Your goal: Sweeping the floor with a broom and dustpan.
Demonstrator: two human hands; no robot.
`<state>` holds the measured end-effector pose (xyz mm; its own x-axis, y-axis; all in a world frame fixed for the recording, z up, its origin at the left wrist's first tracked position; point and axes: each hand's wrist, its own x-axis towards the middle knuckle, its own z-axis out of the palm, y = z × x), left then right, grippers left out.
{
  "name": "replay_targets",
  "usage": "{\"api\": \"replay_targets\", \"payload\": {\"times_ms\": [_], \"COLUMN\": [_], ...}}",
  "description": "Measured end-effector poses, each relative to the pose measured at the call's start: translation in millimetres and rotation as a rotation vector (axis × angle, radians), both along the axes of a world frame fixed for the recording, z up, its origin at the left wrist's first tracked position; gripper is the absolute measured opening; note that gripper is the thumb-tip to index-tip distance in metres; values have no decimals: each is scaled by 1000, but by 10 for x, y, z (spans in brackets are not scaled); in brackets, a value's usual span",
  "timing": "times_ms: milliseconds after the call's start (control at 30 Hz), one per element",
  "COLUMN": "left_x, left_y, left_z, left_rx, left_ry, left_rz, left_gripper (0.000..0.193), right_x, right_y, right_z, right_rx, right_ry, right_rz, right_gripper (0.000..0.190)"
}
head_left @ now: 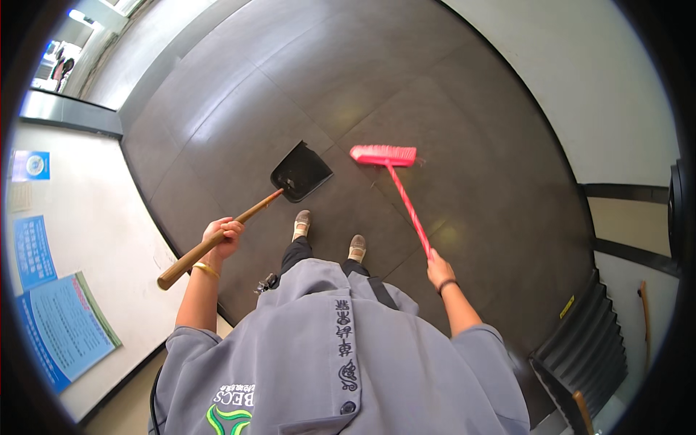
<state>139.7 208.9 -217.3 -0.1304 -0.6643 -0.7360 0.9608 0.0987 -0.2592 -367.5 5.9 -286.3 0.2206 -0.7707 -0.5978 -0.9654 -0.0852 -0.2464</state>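
Observation:
My left hand is closed around the wooden handle of a black dustpan. The pan lies ahead of my feet, with a little pale debris near the handle's socket. On the right, my right hand grips the red-and-white handle of a broom. Its red head with bristles is to the right of the pan, apart from it, over the dark tiled floor. A few wisps show at the bristles' right end.
A white wall with blue posters runs along the left. Another pale wall curves along the right. At the lower right stand a black ribbed object and a wooden handle. My shoes are just below the pan.

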Motion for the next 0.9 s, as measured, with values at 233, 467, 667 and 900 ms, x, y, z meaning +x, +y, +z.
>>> {"api": "replay_targets", "payload": {"times_ms": [233,467,667,900], "left_x": [620,790,537,480], "left_y": [-89,-518,-789,-1016], "left_z": [-822,-1041,-1054,-884], "left_rx": [45,152,170,236], "left_ry": [-113,-187,-282,-346], "left_rz": [-398,-582,-683,-692], "left_gripper": [18,17,14,13], "right_x": [198,838,1402,1712], "right_y": [1765,2038,1734,2672], "right_z": [226,-181,-642,-307], "right_rx": [83,96,265,316], "right_ry": [158,-116,-404,-108], "right_rz": [-136,-757,-1194,-820], "right_gripper": [39,38,43,42]}}
